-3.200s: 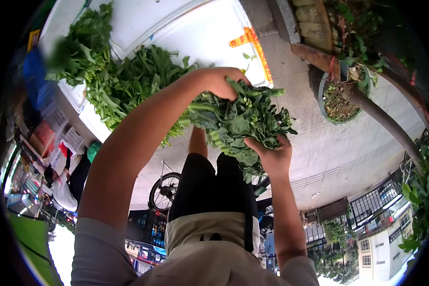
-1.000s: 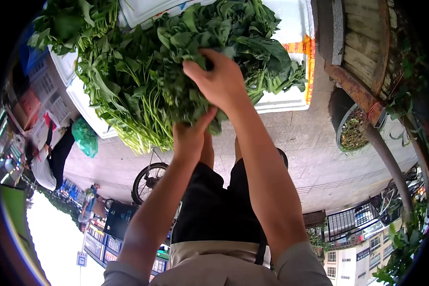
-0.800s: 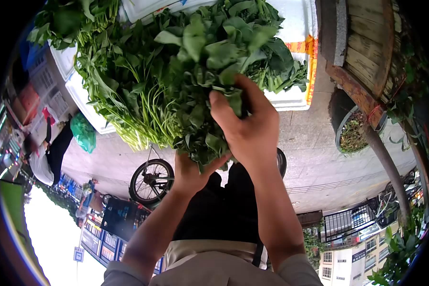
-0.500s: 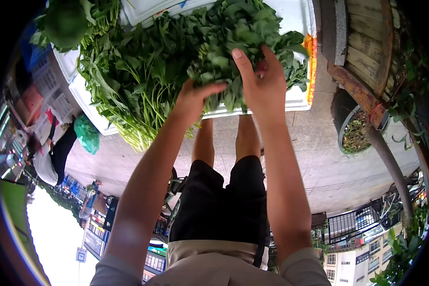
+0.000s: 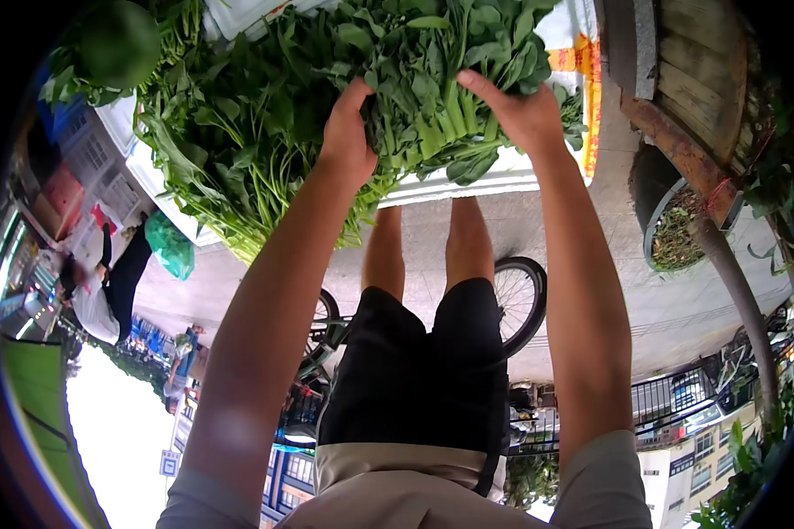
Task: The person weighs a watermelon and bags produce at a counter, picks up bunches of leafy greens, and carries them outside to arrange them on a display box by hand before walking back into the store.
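A bunch of leafy greens with thick, cut pale-green stems [image 5: 441, 132] lies over the white foam box [image 5: 468, 187], its stem ends toward me. My left hand [image 5: 350, 134] presses against its left side, thumb on top and the other fingers hidden among leaves. On the opposite side, my right hand [image 5: 528, 115] clasps the bunch with the thumb over the leaves; its other fingers are mostly out of sight. Long-stemmed greens [image 5: 256, 150] are piled just left of my left hand.
Orange-and-yellow tape [image 5: 589, 115] runs along the box's right end. A potted plant [image 5: 677, 231] stands to the right by a rusty beam [image 5: 679, 159]. A green plastic bag [image 5: 169, 245] and a person [image 5: 110, 282] are at the left. Behind me is a bicycle wheel [image 5: 522, 304].
My hands have spread apart, the right one moving rightward, and now hold both sides of the bunch. Its blurred leaves have come to rest with the cut stems showing toward me.
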Motion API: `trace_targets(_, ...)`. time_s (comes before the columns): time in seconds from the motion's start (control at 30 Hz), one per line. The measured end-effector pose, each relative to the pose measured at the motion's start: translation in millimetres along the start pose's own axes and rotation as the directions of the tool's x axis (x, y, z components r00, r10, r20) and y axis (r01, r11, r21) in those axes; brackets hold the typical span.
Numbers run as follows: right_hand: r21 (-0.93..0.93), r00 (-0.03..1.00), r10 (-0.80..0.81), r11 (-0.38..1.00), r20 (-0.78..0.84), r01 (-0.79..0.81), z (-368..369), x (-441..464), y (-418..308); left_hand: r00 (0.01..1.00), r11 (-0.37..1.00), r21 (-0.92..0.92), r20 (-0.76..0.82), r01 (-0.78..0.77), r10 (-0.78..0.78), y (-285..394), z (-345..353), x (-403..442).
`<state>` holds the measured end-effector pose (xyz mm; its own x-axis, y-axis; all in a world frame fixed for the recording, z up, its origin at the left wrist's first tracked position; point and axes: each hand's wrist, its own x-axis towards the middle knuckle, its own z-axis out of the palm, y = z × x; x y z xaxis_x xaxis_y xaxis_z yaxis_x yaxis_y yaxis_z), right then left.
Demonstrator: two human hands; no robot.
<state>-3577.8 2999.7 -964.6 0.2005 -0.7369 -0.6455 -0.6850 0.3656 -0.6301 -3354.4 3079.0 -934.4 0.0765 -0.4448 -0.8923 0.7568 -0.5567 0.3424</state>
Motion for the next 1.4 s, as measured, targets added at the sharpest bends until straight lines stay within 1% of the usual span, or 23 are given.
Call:
trace_targets(0.1,0.222,0.996,-0.032,0.975,0.089,0.011,3,6,5,1.0,1.0,0.004,0.009,0.027,-0.027,6,8,-5)
trace_targets(0.23,0.211,0.986,-0.064,0.977,0.155,0.03,-5,13,2,0.998,0.999,0.045,0.049,0.026,-0.028,11,-3,7)
trace_targets(0.33,0.147,0.957,0.125,0.975,0.26,-0.168,-3,13,-2,0.995,0.998,0.046,0.094,0.039,-0.043,23,-1,2)
trace_targets(0.37,0.152,0.957,0.123,0.974,0.262,-0.166,-8,6,-12,0.995,0.997,0.07,0.099,0.022,-0.029,28,1,-2)
trace_targets(0.5,0.334,0.953,-0.023,0.939,0.302,-0.083,-21,-26,-35,0.975,0.987,0.161,0.212,0.03,-0.064,45,-11,-42)
trace_targets(0.53,0.382,0.963,-0.078,0.924,0.259,-0.028,-21,-36,-34,0.923,0.996,0.068,0.377,0.058,-0.08,46,-21,-54)
trace_targets(0.6,0.457,0.971,-0.126,0.889,0.203,0.02,-19,-57,-30,0.963,0.997,0.075,0.267,0.007,-0.027,38,-43,-88)
trace_targets(0.63,0.409,0.965,-0.155,0.911,0.213,0.056,-19,-66,-21,0.928,0.999,-0.025,0.37,-0.029,0.036,32,-39,-108)
trace_targets(0.67,0.505,0.943,-0.123,0.862,0.308,-0.053,-28,-78,-28,0.94,0.848,0.462,0.321,-0.26,0.113,25,-53,-130)
trace_targets(0.7,0.58,0.908,-0.104,0.797,0.405,-0.168,-38,-90,-37,0.944,0.439,0.837,0.27,-0.327,0.188,18,-67,-151)
trace_targets(0.77,0.759,0.918,-0.125,0.611,0.375,-0.227,-30,-111,-23,0.927,0.355,0.872,0.241,-0.336,0.286,-5,-69,-179)
trace_targets(0.8,0.782,0.921,-0.13,0.579,0.367,-0.23,-20,-117,-7,0.915,0.313,0.889,0.226,-0.334,0.333,-17,-70,-193)
trace_targets(0.83,0.804,0.924,-0.135,0.547,0.358,-0.232,-10,-123,8,0.853,0.204,0.873,0.341,-0.443,0.395,-23,-63,-192)
trace_targets(0.87,0.874,0.917,-0.119,0.369,0.382,-0.316,8,-121,33,0.773,0.083,0.841,0.448,-0.535,0.448,-29,-56,-192)
trace_targets(0.9,0.877,0.908,-0.046,0.286,0.415,-0.386,23,-114,47,0.614,-0.181,0.714,0.682,-0.676,0.398,-23,-43,-182)
trace_targets(0.93,0.876,0.894,0.027,0.192,0.447,-0.443,37,-108,60,0.523,-0.202,0.643,0.736,-0.739,0.43,-26,-27,-168)
trace_targets(0.97,0.871,0.874,0.1,0.092,0.475,-0.483,51,-102,74,0.61,-0.196,0.72,0.677,-0.666,0.412,-40,-26,-164)
trace_targets(1.03,0.841,0.83,0.136,-0.089,0.54,-0.533,60,-85,95,0.584,-0.212,0.739,0.646,-0.639,0.492,-55,-15,-143)
trace_targets(1.07,0.84,0.829,0.135,-0.088,0.543,-0.536,62,-82,103,0.598,-0.19,0.757,0.621,-0.625,0.508,-58,-11,-135)
trace_targets(1.13,0.864,0.855,0.122,-0.064,0.504,-0.5,65,-80,118,0.625,-0.148,0.779,0.586,-0.609,0.516,-63,-3,-128)
trace_targets(1.2,0.88,0.903,-0.077,-0.205,0.423,-0.429,64,-86,127,0.653,-0.095,0.788,0.565,-0.609,0.504,-67,3,-131)
trace_targets(1.27,0.902,0.926,-0.099,-0.208,0.365,-0.378,53,-98,130,0.676,-0.048,0.788,0.556,-0.614,0.485,-70,9,-137)
trace_targets(1.4,0.97,0.971,0.006,-0.056,0.238,-0.237,20,-126,111,0.715,0.078,0.764,0.557,-0.641,0.422,-63,12,-149)
